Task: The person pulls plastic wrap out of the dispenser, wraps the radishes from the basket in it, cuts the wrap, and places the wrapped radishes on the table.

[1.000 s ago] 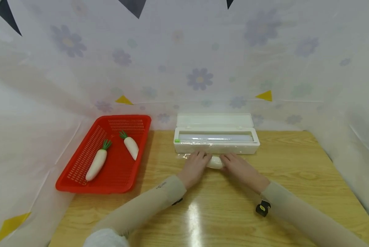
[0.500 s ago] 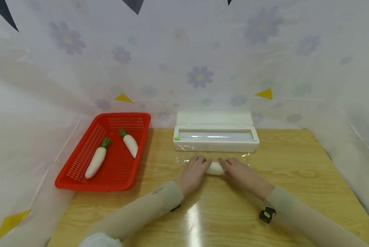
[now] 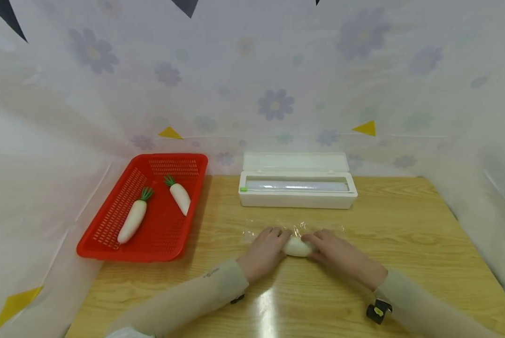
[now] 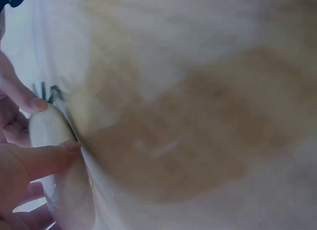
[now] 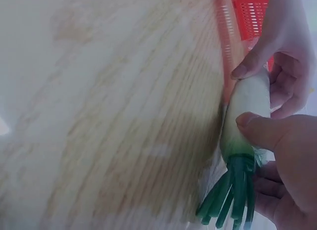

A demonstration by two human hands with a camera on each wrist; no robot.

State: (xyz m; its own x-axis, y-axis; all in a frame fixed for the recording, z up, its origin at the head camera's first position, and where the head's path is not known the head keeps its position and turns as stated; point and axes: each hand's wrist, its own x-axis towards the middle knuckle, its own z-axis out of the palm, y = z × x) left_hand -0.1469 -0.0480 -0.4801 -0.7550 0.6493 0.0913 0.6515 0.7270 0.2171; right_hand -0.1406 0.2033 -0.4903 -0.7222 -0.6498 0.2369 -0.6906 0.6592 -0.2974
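Observation:
A white radish [image 3: 296, 247] lies crosswise on the table between both hands, with clear plastic film [image 3: 302, 227] around it. My left hand [image 3: 264, 253] grips one end; in the left wrist view its thumb [image 4: 54, 158] presses along the radish's side. At the other end my right hand [image 3: 341, 256] holds it, the right thumb [image 5: 260, 128] lying just above the green leaf stalks [image 5: 233, 190]. Loose film spreads on the tabletop beyond the hands. Both hands cover the radish's ends in the head view.
Behind the hands stands a white cling film box [image 3: 298, 201], its lid raised and a film roll inside. To the left is a red basket [image 3: 127, 256] holding two more radishes, one long [image 3: 133, 220] and one shorter [image 3: 179, 198]. A flowered sheet hangs behind the table.
Both hands have drawn the radish toward the person, away from the box. Film that overlapped the box's front now lies on the table, apart from it. The basket's radishes have stayed put.

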